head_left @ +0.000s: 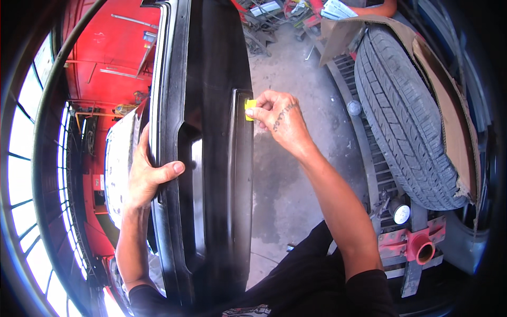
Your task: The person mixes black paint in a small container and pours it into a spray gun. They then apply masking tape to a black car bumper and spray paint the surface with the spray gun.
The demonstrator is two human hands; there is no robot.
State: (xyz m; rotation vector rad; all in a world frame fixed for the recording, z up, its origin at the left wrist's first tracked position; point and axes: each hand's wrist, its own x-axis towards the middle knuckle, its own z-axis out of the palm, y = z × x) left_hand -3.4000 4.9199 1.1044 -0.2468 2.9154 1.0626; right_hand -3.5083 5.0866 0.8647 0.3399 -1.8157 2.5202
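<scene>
while the left hand [145, 177] grips the left edge of a long glossy black moulded panel [211, 127], its thumb laid over the face, the right hand [285, 119] pinches a small flat yellow pad [250, 104] between thumb and fingers at the panel's right edge, just above the middle of the frame. the panel stands tall through the centre of the frame, running from the top edge down to the person's lap. at the right of the frame, bent brown cardboard [455, 127] curves around the top and right side of a thick-treaded grey rubber tire [401, 116]; whether it is a whole box i cannot tell. between panel and tire lies a grey concrete floor [311, 153] with a darker patch, and jumbled metal and papers [266, 16] fill the top centre. a bright red wall [100, 47] takes the upper left, tall bright window panes [18, 174] line the left edge, and a pinkish-red metal bracket with a round pipe end [396, 244] sits at lower right.
</scene>
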